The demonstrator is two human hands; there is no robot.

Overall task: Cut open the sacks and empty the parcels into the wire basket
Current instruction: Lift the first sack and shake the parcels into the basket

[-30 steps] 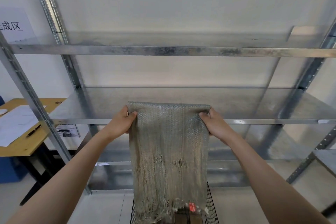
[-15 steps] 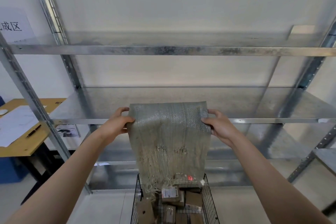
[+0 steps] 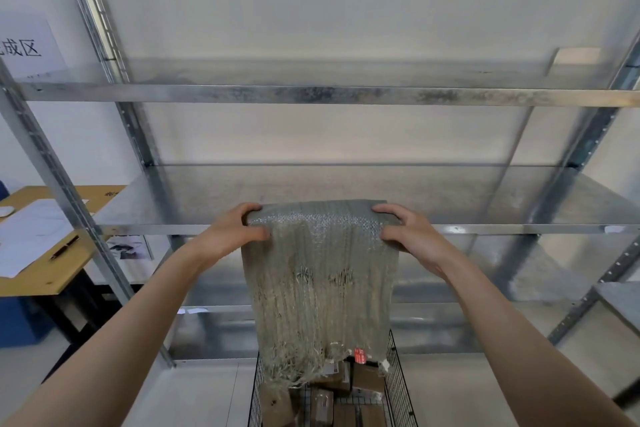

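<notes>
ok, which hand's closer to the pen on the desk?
Left. The left hand grips the sack at its upper left corner, on the side toward the pen; the right hand grips the upper right corner, farther off across the sack.

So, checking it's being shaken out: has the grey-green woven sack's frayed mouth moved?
Yes: the sack mouth sits higher against the black wire basket rim than a second ago.

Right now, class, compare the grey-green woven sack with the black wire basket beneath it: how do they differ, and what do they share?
The grey-green woven sack is soft, frayed fabric; the black wire basket is a rigid grid. The sack hangs from the left hand and right hand; the basket sits below it. The sack looks flat; the basket holds brown parcels. Both are containers for parcels.
</notes>
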